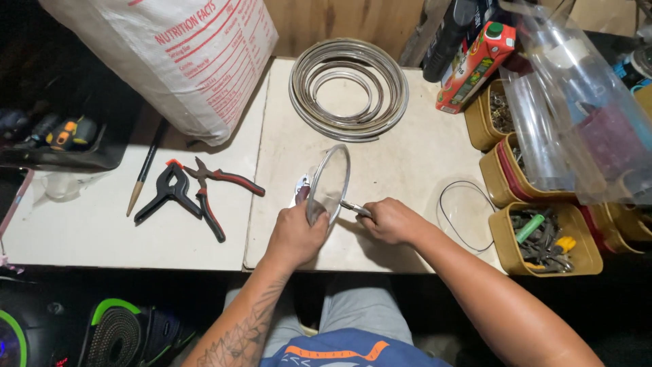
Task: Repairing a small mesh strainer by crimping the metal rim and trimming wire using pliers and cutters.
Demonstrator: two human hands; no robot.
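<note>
Near the front edge of the pale worktable (pixel 407 156), the left hand (pixel 297 236) is gripping an upright thin metal hoop (pixel 331 182), steadying it while the right hand (pixel 390 221) is pinching a small silver tool (pixel 355 208) against its rim.

Landmark: coiled grey metal strip (pixel 348 88) at the table's far middle.
Free room: bare cream tabletop (pixel 414 153) is left just nearer than the coil.
Obstacles: red-handled pliers (pixel 214 194) left of it; yellow plastic tubs (pixel 543 238) right.

workshop | pliers (pixel 221 194) | spring clamp (pixel 166 192) | wire coil (pixel 348 88) | hardware tubs (pixel 547 238)
</note>
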